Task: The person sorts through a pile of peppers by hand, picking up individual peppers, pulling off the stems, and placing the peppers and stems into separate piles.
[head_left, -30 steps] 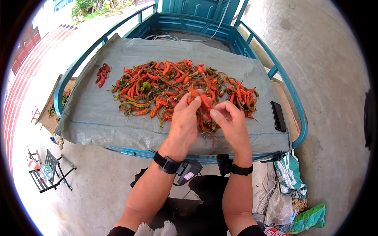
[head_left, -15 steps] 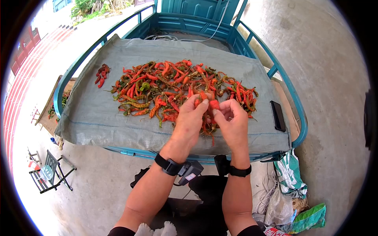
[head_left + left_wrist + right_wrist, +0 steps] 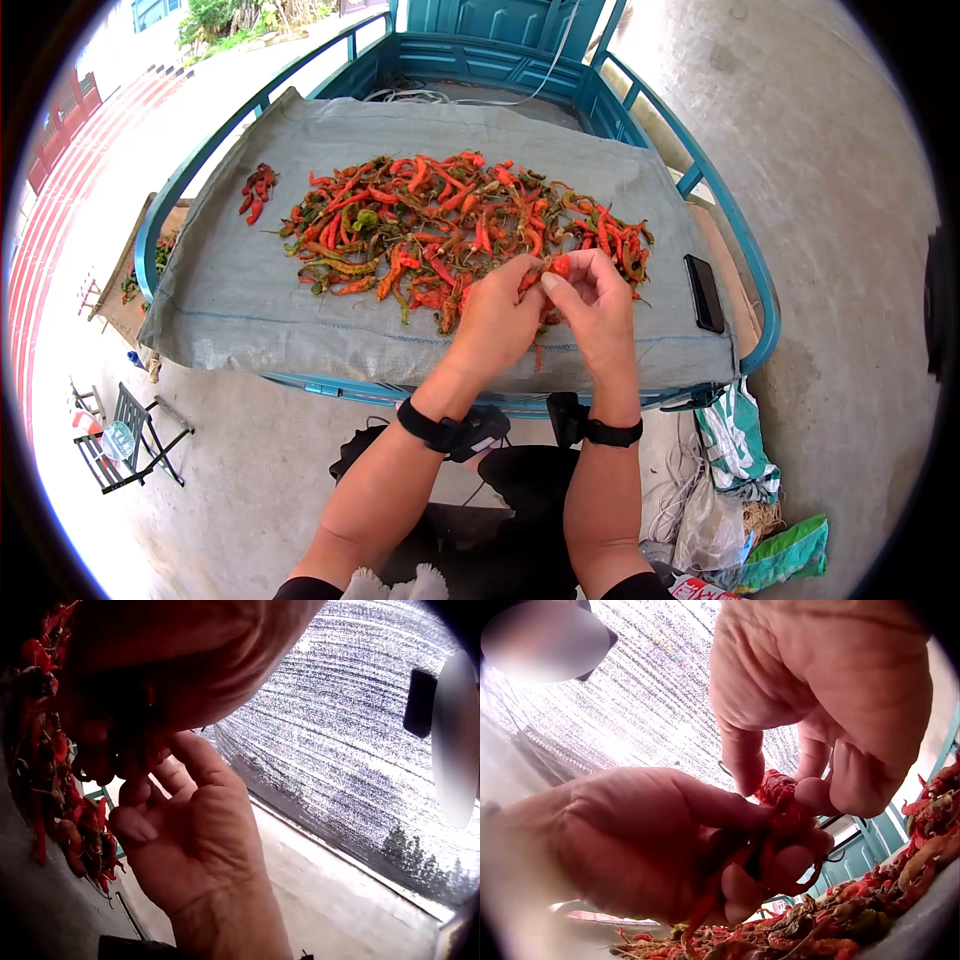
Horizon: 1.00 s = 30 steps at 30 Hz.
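Over the near edge of a pile of red and greenish chili peppers point(image 3: 440, 215), both hands meet at a wrinkled red chili pepper point(image 3: 777, 786). My left hand point(image 3: 498, 318) curls its fingers around peppers, and a thin red end point(image 3: 703, 911) hangs below them in the right wrist view. With thumb and fingertips my right hand point(image 3: 597, 308) pinches the wrinkled pepper. The left hand's back hides most of its grip in the head view. In the left wrist view, the right hand point(image 3: 206, 840) reaches up to the dark, shadowed left hand.
The pile lies on a grey woven sheet point(image 3: 250, 300) over a teal cart bed with side rails point(image 3: 725, 215). A small heap of red peppers point(image 3: 258, 193) sits apart at left, a phone point(image 3: 704, 293) at right. A folding stool point(image 3: 130, 440) and sacks point(image 3: 740, 445) are on the ground.
The left hand has moved right and turned so its back faces up, closing in on the right hand. The red peppers that showed between the hands are now mostly covered.
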Available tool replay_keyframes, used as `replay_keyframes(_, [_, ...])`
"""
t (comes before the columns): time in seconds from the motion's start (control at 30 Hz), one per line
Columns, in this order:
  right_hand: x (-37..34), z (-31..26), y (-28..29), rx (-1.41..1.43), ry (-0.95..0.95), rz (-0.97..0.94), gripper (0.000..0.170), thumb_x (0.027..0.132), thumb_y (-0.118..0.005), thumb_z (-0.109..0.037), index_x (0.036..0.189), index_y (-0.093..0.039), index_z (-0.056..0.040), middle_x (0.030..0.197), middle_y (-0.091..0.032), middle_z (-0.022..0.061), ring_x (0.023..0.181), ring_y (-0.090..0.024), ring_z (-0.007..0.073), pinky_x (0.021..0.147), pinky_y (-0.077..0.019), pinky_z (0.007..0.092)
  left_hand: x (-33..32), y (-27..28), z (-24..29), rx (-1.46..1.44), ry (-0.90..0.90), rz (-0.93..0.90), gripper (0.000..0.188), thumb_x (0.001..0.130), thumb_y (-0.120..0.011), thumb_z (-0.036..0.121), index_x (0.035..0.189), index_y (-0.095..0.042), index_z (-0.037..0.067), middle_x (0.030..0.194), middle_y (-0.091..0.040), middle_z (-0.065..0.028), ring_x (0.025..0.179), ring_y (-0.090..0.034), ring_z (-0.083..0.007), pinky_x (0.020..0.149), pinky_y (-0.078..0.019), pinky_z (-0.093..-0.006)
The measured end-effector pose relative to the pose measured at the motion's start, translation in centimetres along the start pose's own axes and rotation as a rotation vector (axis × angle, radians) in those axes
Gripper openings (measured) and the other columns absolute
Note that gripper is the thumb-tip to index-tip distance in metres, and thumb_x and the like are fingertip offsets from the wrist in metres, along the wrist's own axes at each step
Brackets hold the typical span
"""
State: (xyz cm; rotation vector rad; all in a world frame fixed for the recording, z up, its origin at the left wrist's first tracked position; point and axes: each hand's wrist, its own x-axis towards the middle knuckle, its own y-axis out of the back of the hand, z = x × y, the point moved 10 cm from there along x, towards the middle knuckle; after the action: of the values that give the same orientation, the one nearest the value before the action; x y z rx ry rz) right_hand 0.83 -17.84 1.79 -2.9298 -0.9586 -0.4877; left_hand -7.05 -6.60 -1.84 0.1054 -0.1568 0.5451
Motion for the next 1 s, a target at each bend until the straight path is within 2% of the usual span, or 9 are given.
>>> replay_keyframes(0.07, [0.0,0.0,0.2,-0.037,0.003,0.005,0.018,0.095,-0.078,-0.006,0.106,-0.065,-0.0009,0.092,-0.069,-0.0001,0.075,-0.062,0.0048,0.066,-0.0513,0.0225,-0.2,-0.4,0.5,0.061,-0.018,-0.036,0.024,0.104,-0.061,0.006,0.124,-0.066,-0.006,0.094,-0.075,-0.007,0.088,-0.069,-0.0094,0.075,-0.0569,-0.0286])
replay_keyframes(0.27, [0.2,1.4,1.5,-0.007,-0.039,0.033,0.014,0.094,-0.075,-0.002,0.103,-0.064,-0.0007,0.086,-0.068,-0.0001,0.075,-0.063,0.0051,0.065,-0.0515,0.0236,-0.6,-1.5,0.7,-0.064,0.035,-0.134,0.026,0.106,-0.059,0.008,0.128,-0.067,-0.004,0.096,-0.075,-0.0059,0.086,-0.069,-0.0101,0.076,-0.0575,-0.0287])
replay_keyframes(0.47, [-0.3,0.1,1.7,0.053,-0.113,0.051,0.009,0.095,-0.071,-0.001,0.1,-0.063,-0.002,0.087,-0.067,-0.0003,0.072,-0.06,0.0065,0.062,-0.0493,0.024,-0.6,-2.4,0.2,-0.221,0.105,-0.198,0.026,0.109,-0.059,0.011,0.131,-0.066,-0.001,0.094,-0.073,-0.003,0.082,-0.068,-0.0073,0.071,-0.0549,-0.0242])
replay_keyframes(0.53, [0.0,0.5,2.3,0.134,-0.066,0.091,0.009,0.096,-0.07,-0.002,0.1,-0.063,-0.0031,0.087,-0.065,-0.0009,0.066,-0.056,0.0057,0.057,-0.0451,0.0233,-0.7,-2.3,-0.1,-0.265,0.137,-0.176,0.027,0.11,-0.059,0.012,0.132,-0.066,-0.002,0.093,-0.072,-0.0024,0.082,-0.069,-0.0071,0.068,-0.0535,-0.024])
replay_keyframes(0.67, [-0.3,1.5,3.7,0.394,-0.145,0.177,0.008,0.097,-0.07,-0.006,0.101,-0.063,-0.0058,0.086,-0.062,-0.0013,0.059,-0.046,0.0036,0.051,-0.0332,0.0232,-0.3,-1.9,-0.2,-0.313,0.111,-0.167,0.029,0.111,-0.058,0.013,0.135,-0.064,-0.002,0.097,-0.073,-0.0039,0.083,-0.071,-0.0085,0.064,-0.0517,-0.024])
replay_keyframes(0.73, [-0.3,1.4,4.2,0.473,-0.133,0.213,0.007,0.098,-0.069,-0.008,0.101,-0.063,-0.0071,0.086,-0.062,-0.0013,0.059,-0.043,0.003,0.05,-0.0289,0.0233,-0.2,-1.2,-0.3,-0.347,0.145,-0.08,0.028,0.112,-0.058,0.013,0.135,-0.064,-0.001,0.101,-0.075,-0.0059,0.084,-0.071,-0.0092,0.064,-0.0512,-0.0236])
replay_keyframes(0.87, [-0.2,1.6,5.3,0.541,-0.111,0.269,0.006,0.099,-0.068,-0.009,0.103,-0.064,-0.0075,0.088,-0.064,0.0001,0.06,-0.046,0.0048,0.05,-0.0301,0.0234,0.2,0.9,-0.3,-0.362,0.128,0.075,0.027,0.113,-0.056,0.013,0.135,-0.064,0.001,0.11,-0.077,-0.0095,0.087,-0.072,-0.0103,0.065,-0.0507,-0.0227])
replay_keyframes(1.0, [-0.1,2.3,6.1,0.516,-0.126,0.25,0.007,0.099,-0.068,-0.009,0.104,-0.064,-0.0078,0.09,-0.065,0.001,0.059,-0.046,0.0052,0.05,-0.0307,0.0233,0.3,3.1,0.5,-0.472,0.114,0.152,0.025,0.113,-0.057,0.015,0.133,-0.065,0.003,0.11,-0.077,-0.0095,0.091,-0.07,-0.0102,0.068,-0.0506,-0.0227])
